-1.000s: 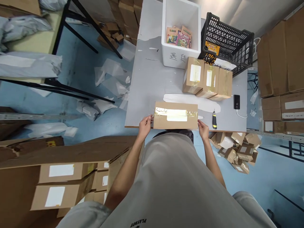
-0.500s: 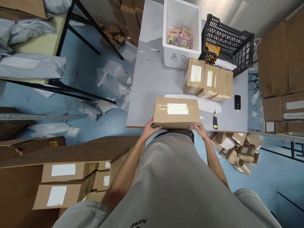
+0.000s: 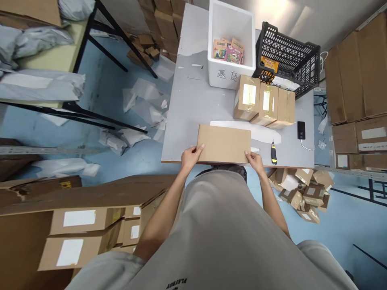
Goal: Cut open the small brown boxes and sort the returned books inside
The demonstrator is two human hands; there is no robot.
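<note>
Your left hand [image 3: 190, 158] and right hand [image 3: 255, 161] grip the box [image 3: 224, 143] between thumbs and fingers at its lower corners, mid-frame by the lower edge of the bench [image 3: 193, 100]; the knife [image 3: 273, 153] lies right.

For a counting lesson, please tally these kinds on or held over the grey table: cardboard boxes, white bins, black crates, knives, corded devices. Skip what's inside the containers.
Cardboard boxes: 4 (the held box and three standing boxes)
White bin: 1
Black crate: 1
Yellow-and-black knife: 1
Corded black device: 1
Total: 8
</note>
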